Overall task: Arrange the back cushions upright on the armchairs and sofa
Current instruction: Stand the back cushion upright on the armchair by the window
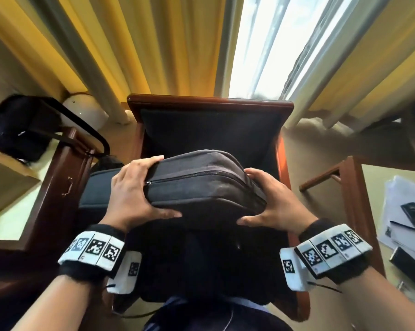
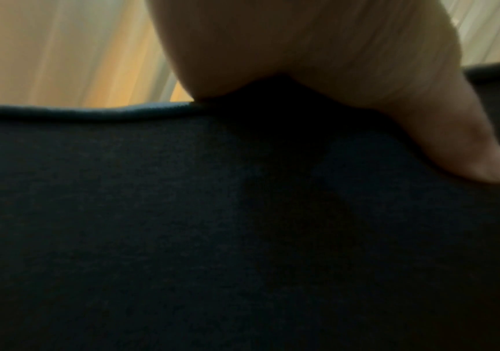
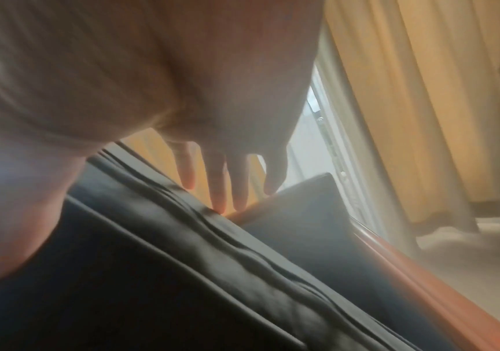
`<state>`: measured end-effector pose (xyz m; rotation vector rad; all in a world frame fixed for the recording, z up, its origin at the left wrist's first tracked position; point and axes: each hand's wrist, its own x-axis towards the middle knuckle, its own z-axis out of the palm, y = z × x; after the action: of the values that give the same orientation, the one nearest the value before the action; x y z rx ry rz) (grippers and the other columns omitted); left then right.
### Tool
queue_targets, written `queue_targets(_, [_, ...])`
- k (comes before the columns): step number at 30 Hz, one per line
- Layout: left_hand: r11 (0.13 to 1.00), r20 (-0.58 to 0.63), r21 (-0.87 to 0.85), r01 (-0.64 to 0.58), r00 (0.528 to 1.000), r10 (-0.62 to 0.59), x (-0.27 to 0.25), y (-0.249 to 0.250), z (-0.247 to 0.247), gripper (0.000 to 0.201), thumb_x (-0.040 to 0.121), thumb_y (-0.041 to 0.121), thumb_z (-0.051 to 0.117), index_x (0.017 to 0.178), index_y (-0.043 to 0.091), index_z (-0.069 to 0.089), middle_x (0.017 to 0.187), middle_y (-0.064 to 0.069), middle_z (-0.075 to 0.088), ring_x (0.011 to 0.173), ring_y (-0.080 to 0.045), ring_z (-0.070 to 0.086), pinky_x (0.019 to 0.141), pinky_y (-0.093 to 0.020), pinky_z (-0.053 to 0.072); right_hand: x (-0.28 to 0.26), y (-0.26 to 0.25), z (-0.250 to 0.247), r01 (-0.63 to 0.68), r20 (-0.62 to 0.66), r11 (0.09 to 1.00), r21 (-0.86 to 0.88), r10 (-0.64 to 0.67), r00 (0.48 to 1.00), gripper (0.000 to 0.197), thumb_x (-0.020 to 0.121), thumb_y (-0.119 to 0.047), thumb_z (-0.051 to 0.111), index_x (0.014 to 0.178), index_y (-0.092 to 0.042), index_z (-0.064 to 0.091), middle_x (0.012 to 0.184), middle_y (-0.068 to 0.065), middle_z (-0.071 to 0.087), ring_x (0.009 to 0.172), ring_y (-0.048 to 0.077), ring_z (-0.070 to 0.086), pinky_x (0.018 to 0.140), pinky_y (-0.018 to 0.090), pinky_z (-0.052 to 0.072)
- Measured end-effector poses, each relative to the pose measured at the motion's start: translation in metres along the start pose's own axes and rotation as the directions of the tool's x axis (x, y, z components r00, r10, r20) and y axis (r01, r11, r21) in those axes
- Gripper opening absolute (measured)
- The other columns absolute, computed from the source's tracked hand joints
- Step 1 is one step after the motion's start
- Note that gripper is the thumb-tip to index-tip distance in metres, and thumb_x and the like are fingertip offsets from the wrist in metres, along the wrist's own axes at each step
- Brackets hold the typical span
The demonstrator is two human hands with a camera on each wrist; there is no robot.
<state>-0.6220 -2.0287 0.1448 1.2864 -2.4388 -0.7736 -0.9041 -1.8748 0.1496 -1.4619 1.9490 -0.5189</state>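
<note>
A dark grey back cushion (image 1: 201, 182) with a zip along its top edge is held up over the seat of a wooden-framed armchair (image 1: 208, 105). My left hand (image 1: 139, 189) grips its left end, fingers over the far side and thumb under the near edge. My right hand (image 1: 268, 199) grips its right end the same way. In the left wrist view my left thumb (image 2: 453, 147) presses on the cushion's dark fabric (image 2: 212, 225). In the right wrist view the fingers (image 3: 221, 180) of my right hand lie over the cushion's zipped edge (image 3: 212, 237), near the chair's wooden arm (image 3: 393, 249).
Yellow curtains (image 1: 165, 44) and a bright window (image 1: 268, 44) stand behind the armchair. To the left is a wooden desk (image 1: 58, 187) with a black bag (image 1: 18, 127). To the right a wooden table (image 1: 359, 199) carries papers (image 1: 406, 211).
</note>
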Motion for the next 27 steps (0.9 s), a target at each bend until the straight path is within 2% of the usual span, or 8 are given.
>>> queue_targets(4, [0.995,-0.018,0.087,-0.054,0.998,0.056,0.003,0.029,0.017,0.122,0.032,0.087,0.066,0.140,0.038,0.039,0.130,0.009,0.049,0.126,-0.019,0.042,0.107,-0.038,0.026,-0.004,-0.043,-0.017,0.118,-0.109,0.990,-0.078,-0.126,0.986,0.129,0.049,-0.053,0.089,0.150,-0.010,0.021,0.148,0.006,0.037,0.137,0.019,0.037,0.116,0.036,0.032])
queue_targets(9, [0.985,0.032,0.138,-0.105,0.994,0.101,0.007,0.037,0.024,0.128,0.036,0.088,0.063,0.147,0.032,0.031,0.137,0.006,0.044,0.131,-0.018,0.035,0.109,-0.038,0.022,-0.001,-0.065,-0.024,0.086,-0.137,0.948,-0.306,-0.134,0.981,0.123,0.046,-0.051,0.087,0.148,-0.024,0.023,0.130,0.003,0.041,0.120,0.025,0.045,0.100,0.045,0.045])
queue_targets(13, [0.971,0.206,0.147,-0.186,0.966,0.154,0.004,-0.003,0.002,0.127,0.040,0.077,0.069,0.149,0.029,0.027,0.146,0.005,0.041,0.134,-0.018,0.035,0.109,-0.035,0.023,-0.009,-0.057,-0.016,0.103,-0.176,0.975,-0.197,-0.138,0.975,0.105,0.042,-0.040,0.092,0.132,-0.026,0.038,0.121,-0.003,0.041,0.110,0.017,0.046,0.094,0.033,0.046])
queue_targets(17, [0.963,0.215,0.269,-0.007,0.975,-0.053,-0.002,-0.054,-0.019,0.129,0.027,0.076,0.073,0.143,0.033,0.037,0.133,0.004,0.051,0.125,-0.024,0.047,0.105,-0.046,0.034,-0.014,-0.047,-0.008,0.119,-0.241,0.991,-0.055,-0.129,0.962,0.101,0.040,-0.032,0.094,0.126,-0.029,0.042,0.120,-0.007,0.044,0.104,0.010,0.049,0.092,0.030,0.045])
queue_targets(20, [0.958,0.175,0.281,0.052,0.979,-0.105,-0.005,-0.061,-0.019,0.119,0.023,0.075,0.073,0.132,0.032,0.050,0.117,0.004,0.060,0.112,-0.026,0.056,0.098,-0.048,0.040,-0.011,-0.047,-0.003,0.169,-0.302,0.984,-0.054,-0.177,0.937,0.098,0.037,-0.028,0.096,0.123,-0.022,0.049,0.116,-0.004,0.051,0.100,0.010,0.051,0.087,0.026,0.045])
queue_targets(23, [0.962,0.122,0.271,-0.010,0.992,-0.024,0.005,-0.038,-0.029,0.106,0.026,0.070,0.075,0.119,0.021,0.061,0.106,-0.002,0.068,0.100,-0.029,0.062,0.092,-0.047,0.040,-0.003,-0.033,-0.016,0.216,-0.402,0.976,-0.029,-0.209,0.892,0.094,0.033,-0.023,0.097,0.117,-0.013,0.057,0.109,0.002,0.060,0.098,0.018,0.057,0.086,0.028,0.049])
queue_targets(25, [0.956,0.080,0.276,-0.097,0.994,0.078,0.014,-0.007,-0.045,0.099,0.033,0.063,0.078,0.119,0.018,0.064,0.106,-0.007,0.070,0.100,-0.030,0.060,0.091,-0.045,0.036,-0.007,-0.023,-0.036,0.214,-0.495,0.973,0.090,-0.143,0.857,0.090,0.033,-0.012,0.095,0.115,-0.013,0.059,0.108,0.008,0.064,0.097,0.021,0.061,0.081,0.029,0.054])
queue_targets(27, [0.926,0.066,0.320,-0.202,0.979,0.191,0.020,0.036,-0.066,0.089,0.043,0.055,0.085,0.122,0.019,0.064,0.107,-0.008,0.069,0.099,-0.030,0.056,0.090,-0.042,0.033,-0.019,-0.017,-0.054,0.222,-0.558,0.951,0.217,-0.066,0.827,0.084,0.039,0.005,0.086,0.115,-0.013,0.056,0.111,0.012,0.062,0.096,0.014,0.058,0.068,0.012,0.053])
